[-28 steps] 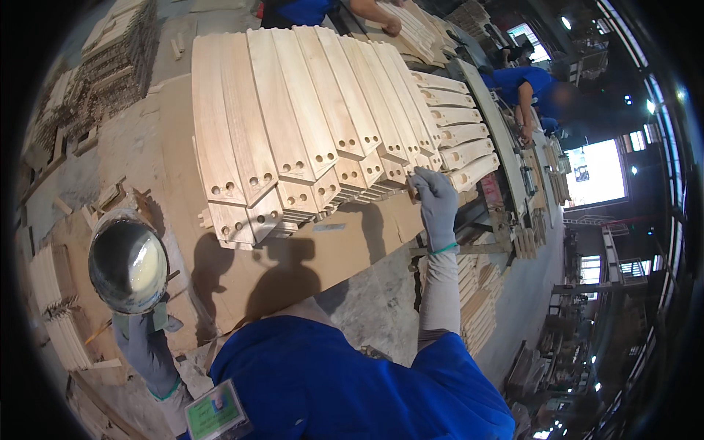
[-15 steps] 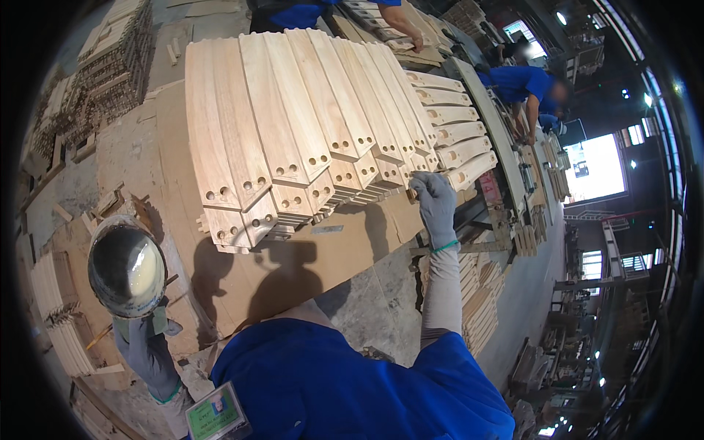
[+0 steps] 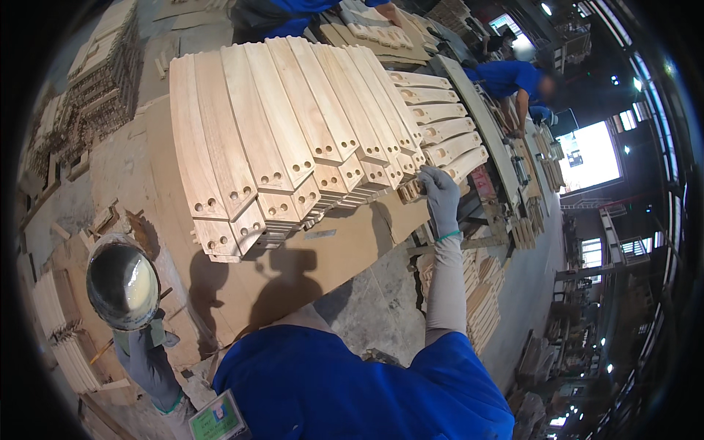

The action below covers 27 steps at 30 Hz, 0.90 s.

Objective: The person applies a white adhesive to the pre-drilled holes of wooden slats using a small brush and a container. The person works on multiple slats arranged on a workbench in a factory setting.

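Stacks of pale curved wooden slats [image 3: 293, 139] with drilled holes at their ends lie fanned across a brown board table [image 3: 293, 271]. My right hand [image 3: 438, 192], in a grey glove, reaches up and grips the end of a small slat [image 3: 408, 191] at the right edge of the stacks. At the lower left my gloved left hand [image 3: 143, 356] holds a round metal bowl [image 3: 122, 284] with pale liquid in it. My blue shirt fills the bottom middle.
More slat piles [image 3: 440, 117] continue to the right. Wooden frame parts [image 3: 95, 81] are stacked at the far left, and short pieces [image 3: 480, 293] fill a bin below the table. Two people in blue work at the back, one of them [image 3: 517, 81] bent over a bench.
My view has shifted slightly so the slat stacks sit lower and closer. My right hand stays on the small slat and my left keeps the bowl.
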Each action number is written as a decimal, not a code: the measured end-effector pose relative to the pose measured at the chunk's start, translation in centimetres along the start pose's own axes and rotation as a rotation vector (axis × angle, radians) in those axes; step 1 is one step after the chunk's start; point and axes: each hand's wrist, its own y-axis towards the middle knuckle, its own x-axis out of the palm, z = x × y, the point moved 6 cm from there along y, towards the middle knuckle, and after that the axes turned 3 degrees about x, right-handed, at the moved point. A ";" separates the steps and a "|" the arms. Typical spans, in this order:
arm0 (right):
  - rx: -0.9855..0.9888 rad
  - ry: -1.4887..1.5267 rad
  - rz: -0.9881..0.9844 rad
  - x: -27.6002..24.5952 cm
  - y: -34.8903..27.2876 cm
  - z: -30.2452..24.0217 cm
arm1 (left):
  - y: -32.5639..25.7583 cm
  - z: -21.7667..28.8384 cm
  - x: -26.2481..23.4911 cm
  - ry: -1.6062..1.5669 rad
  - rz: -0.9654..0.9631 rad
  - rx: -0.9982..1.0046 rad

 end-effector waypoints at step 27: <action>-0.028 -0.048 -0.030 0.5 2.7 3.8 | -0.2 -0.1 -0.1 0.034 -0.034 -0.029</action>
